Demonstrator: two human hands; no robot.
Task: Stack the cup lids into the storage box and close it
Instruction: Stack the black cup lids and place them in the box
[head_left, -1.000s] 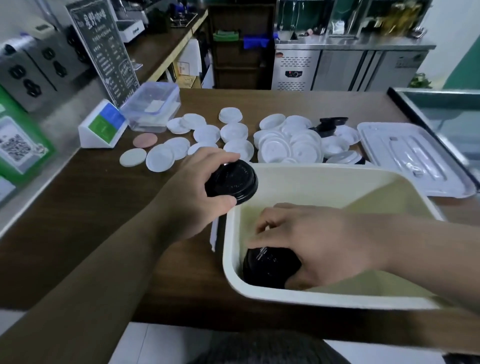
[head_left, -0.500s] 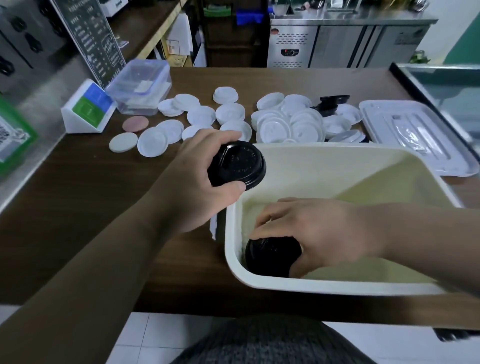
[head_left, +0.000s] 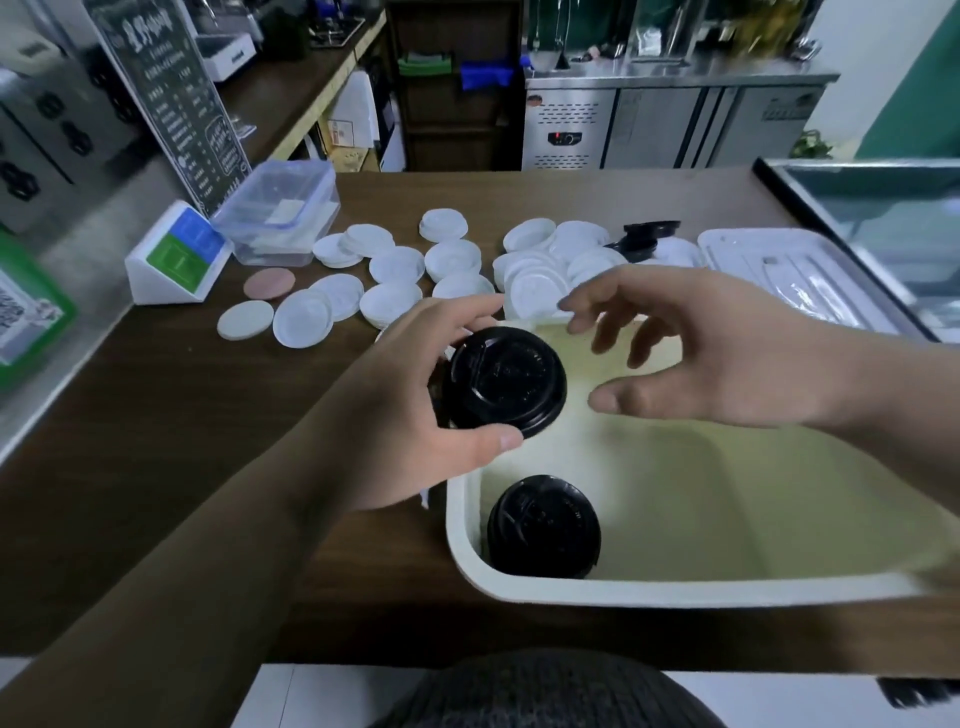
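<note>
While the head view is the only one, it shows both hands. The left hand (head_left: 415, 410) grips a held black lid (head_left: 506, 382), thumb on the near rim and fingers curled round the far rim. The lid is top side up, tilted slightly, above the left far corner of the storage box (head_left: 675, 592). Dark layers show under it, maybe more nested lids; count cannot be told.

The right hand (head_left: 701, 353) hangs above the box, fingers spread and loosely bent, holding nothing. Its fingertips are blurred. The thumb points at the held lid's rim, near it but apart.

The storage box is an off-white tub with rounded corners, uncovered, on the brown counter (head_left: 156, 441) at the near edge. Inside, in the near left corner, sits a black lid stack (head_left: 543, 527), top side up, touching the left and near walls. How many are in it cannot be told. The rest of the box floor is bare.

Beyond the box, the white lids (head_left: 447, 260) lie scattered on the counter, some overlapping, some in short stacks. A pink lid (head_left: 269, 284) lies at their left end. A few loose black lids (head_left: 647, 236) lie at the right end of the white ones. The box cover (head_left: 789, 275), pale and flat, lies on the counter right of those.

Far left: clear container (head_left: 280, 213), small sign stand (head_left: 176, 254) just beside it, and menu board (head_left: 176, 104) behind.
</note>
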